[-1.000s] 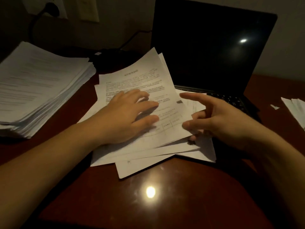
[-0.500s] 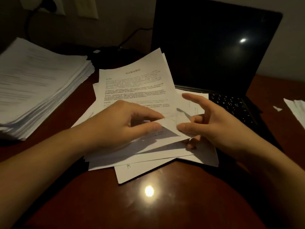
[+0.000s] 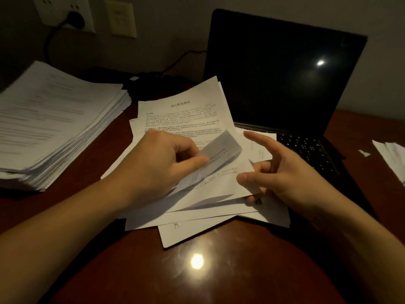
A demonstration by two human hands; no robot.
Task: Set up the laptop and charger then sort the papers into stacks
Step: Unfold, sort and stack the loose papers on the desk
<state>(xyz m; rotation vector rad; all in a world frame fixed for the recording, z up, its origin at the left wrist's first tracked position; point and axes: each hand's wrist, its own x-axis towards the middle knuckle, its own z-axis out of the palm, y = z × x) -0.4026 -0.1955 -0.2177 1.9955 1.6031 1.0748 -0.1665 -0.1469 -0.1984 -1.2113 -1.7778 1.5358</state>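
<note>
Head view, near to far. A lamp glare (image 3: 196,261) shines on the dark red desk (image 3: 131,277) closest to me. Beyond it lie the loose sheets (image 3: 175,233), fanned unevenly, their far right part overlapping the laptop's keyboard (image 3: 306,150).

My two hands work on top of this pile. The left hand (image 3: 153,163) pinches the near right corner of the top sheet (image 3: 186,115) between thumb and fingers. That corner is lifted and curled back, so its grey underside faces me. The right hand (image 3: 282,172) is just beside it, at the pile's right edge. Its index finger is straight and raised. Its thumb lies on the sheet below the top one, and a lower fingertip shows under that edge, so it nips the loose sheets.

The top sheet carries a printed heading, "项目转包协议". Its body text is too small to read.

Behind the hands stands the open laptop (image 3: 285,80), its screen dark apart from a reflected light spot. To the far left a tall stack (image 3: 54,119) of printed pages rests on the desk, well apart from the pile. At the right edge lie a few more papers (image 3: 392,156) and a small scrap (image 3: 364,153).

Farthest off, a black cable (image 3: 182,58) runs behind the laptop. A plug (image 3: 76,19) sits in the wall socket (image 3: 63,12).
</note>
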